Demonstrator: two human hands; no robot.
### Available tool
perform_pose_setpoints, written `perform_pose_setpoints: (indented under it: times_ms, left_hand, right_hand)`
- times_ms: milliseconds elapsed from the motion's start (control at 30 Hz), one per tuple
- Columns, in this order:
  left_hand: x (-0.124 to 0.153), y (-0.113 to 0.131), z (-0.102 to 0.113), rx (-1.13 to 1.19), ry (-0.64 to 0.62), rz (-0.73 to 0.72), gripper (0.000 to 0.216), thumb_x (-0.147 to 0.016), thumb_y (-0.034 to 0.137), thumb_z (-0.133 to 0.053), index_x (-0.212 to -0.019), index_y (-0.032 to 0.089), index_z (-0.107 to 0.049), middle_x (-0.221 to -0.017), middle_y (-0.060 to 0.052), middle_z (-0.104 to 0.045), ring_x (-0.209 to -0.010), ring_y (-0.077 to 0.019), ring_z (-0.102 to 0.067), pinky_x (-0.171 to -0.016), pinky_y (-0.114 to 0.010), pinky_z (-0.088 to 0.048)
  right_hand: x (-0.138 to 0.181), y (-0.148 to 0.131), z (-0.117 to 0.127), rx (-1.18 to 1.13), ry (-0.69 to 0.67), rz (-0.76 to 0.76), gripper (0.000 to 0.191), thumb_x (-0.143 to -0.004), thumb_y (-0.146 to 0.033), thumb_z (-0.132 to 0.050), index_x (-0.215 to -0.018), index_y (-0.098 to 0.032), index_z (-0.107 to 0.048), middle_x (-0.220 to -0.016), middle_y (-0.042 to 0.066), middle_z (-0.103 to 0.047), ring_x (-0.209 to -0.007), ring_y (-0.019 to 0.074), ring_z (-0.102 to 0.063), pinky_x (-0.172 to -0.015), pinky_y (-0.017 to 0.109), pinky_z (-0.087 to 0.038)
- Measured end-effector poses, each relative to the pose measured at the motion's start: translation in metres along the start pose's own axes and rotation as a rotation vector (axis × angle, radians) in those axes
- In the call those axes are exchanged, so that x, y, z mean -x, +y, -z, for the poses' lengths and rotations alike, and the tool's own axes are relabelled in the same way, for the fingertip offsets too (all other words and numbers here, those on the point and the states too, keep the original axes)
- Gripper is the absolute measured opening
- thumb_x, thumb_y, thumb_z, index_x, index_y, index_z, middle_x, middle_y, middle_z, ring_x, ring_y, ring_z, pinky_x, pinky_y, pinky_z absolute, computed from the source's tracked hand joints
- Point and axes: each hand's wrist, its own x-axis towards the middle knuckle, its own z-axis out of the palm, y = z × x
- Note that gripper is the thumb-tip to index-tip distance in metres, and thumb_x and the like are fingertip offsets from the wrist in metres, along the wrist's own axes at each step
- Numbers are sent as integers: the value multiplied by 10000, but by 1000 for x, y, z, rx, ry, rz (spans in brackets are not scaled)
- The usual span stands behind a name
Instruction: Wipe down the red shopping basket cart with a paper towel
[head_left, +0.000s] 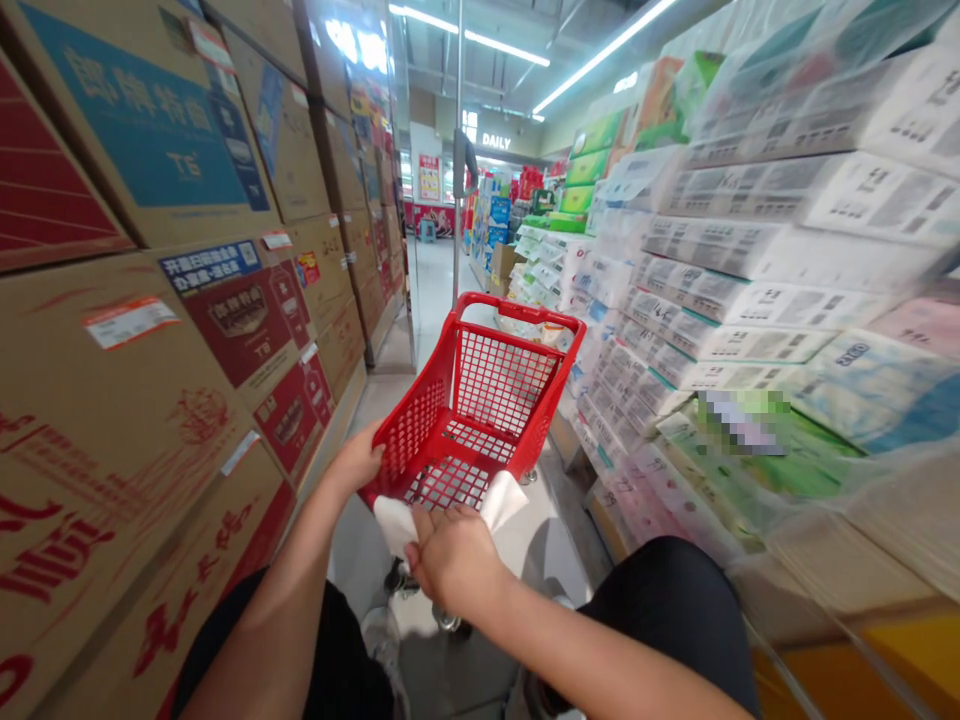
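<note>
A red plastic shopping cart (486, 445) with lattice walls stands in front of me, its wheels on the floor. Its basket has nothing in it. My left hand (363, 462) grips the left side near the closest corner, with the fingertips partly hidden by the rim. At the near edge, my right hand (456, 555) is closed on a white cloth (504, 500), pressing it to the red rim. Ends of the cloth stick out on both sides of that hand. Whether it is fabric or paper I cannot tell.
Stacked cardboard cartons (112, 370) wall the left side. Plastic-wrapped tissue packs (742, 280) are piled high on the right, close to my knee. A glass door with a dark handle (465, 165) stands ahead, and the tiled floor (439, 290) runs on past it.
</note>
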Motion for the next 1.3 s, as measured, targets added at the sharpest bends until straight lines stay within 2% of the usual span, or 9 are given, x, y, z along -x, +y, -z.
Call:
perform_pose_setpoints:
  times_ms: [167,333,500,633,733,833,933,1133,1300]
  left_hand:
    - [-12,1,2,180,-168,-100,570,-712,336,-619,-1259,184,-673,-1233,-94,-724,-1182,-291,-659,-1095,-421,-459]
    - [-16,3,0,219,-203,-115,616,-720,354,-645,-1309,174,-654,-1265,-104,-709,-1226,-293,-637,-1121,-436,-427]
    - [-22,3,2,218,-224,-131,582,-734,367,-647,-1290,198,-669,-1260,-83,-714,-1233,-279,-630,-1130,-403,-421]
    - [-18,24,10,-39,8,-132,518,-747,302,-649,-1260,234,-682,-1274,-105,-696,-1199,-302,-630,-1085,-410,-455]
    - [6,68,6,-272,231,-128,413,-865,365,-564,-1242,240,-675,-1292,-141,-664,-1189,-325,-615,-1059,-439,-442]
    - [41,119,-17,-314,9,-133,392,-952,492,-427,-1095,249,-699,-1133,-134,-721,-1051,-288,-675,-938,-379,-476]
    - [64,143,-45,-304,-275,-88,546,-927,630,-406,-1184,213,-649,-1044,-181,-733,-952,-318,-705,-800,-375,-482]
    - [50,112,-48,-316,-342,36,890,-825,754,-481,-1464,133,-470,-1181,-252,-702,-1074,-385,-686,-835,-386,-466]
    - [36,97,-25,-391,-328,51,811,-861,769,-368,-1471,247,-483,-1172,-161,-730,-1093,-355,-680,-898,-407,-471]
  right_hand:
    - [7,51,18,83,-36,35,481,-951,-609,-491,-835,-169,-645,-756,101,-695,-741,234,-615,-824,404,-424]
    - [8,133,37,94,15,142,402,-986,-525,-449,-835,-200,-631,-805,58,-678,-822,209,-572,-949,386,-393]
    - [-5,204,49,151,95,31,277,-1000,-376,-457,-877,-208,-639,-867,57,-668,-946,223,-555,-1129,453,-280]
    - [-7,196,40,149,155,-4,241,-998,-285,-431,-905,-208,-639,-913,64,-660,-1027,237,-532,-1164,476,-238]
    - [-7,163,29,89,192,5,237,-1004,-293,-422,-943,-200,-631,-976,72,-655,-1053,240,-514,-1132,456,-274]
    - [-11,138,21,55,197,-18,248,-999,-359,-445,-929,-195,-617,-945,77,-641,-991,242,-506,-1007,409,-359]
    - [-21,130,17,66,181,-19,294,-999,-427,-448,-919,-196,-612,-897,72,-636,-908,235,-501,-899,381,-377]
    - [-34,146,18,147,169,8,398,-1019,-512,-405,-940,-184,-614,-922,87,-651,-909,238,-515,-894,376,-360]
    - [-38,188,34,271,166,-83,401,-1020,-491,-405,-929,-177,-636,-920,102,-670,-923,254,-530,-919,387,-357]
